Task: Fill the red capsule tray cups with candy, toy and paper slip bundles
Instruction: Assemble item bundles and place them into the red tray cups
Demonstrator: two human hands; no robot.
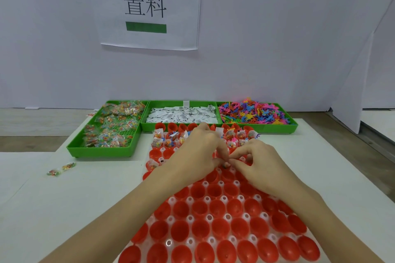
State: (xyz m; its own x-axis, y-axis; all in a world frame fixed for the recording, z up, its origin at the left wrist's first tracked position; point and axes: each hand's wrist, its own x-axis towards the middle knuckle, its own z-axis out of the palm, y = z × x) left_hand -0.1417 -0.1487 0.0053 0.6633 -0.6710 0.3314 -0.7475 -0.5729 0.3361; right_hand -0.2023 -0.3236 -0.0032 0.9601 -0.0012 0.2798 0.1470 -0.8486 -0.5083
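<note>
Mid-frame, over the red capsule tray, the left hand and right hand together pinch a small bundle; next, probably seating it in an empty cup.

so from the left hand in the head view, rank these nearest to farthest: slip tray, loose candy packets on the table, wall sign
From the left hand:
1. slip tray, just behind it at the table's back.
2. loose candy packets, out to the left on the table.
3. wall sign, high up on the wall behind.
</note>
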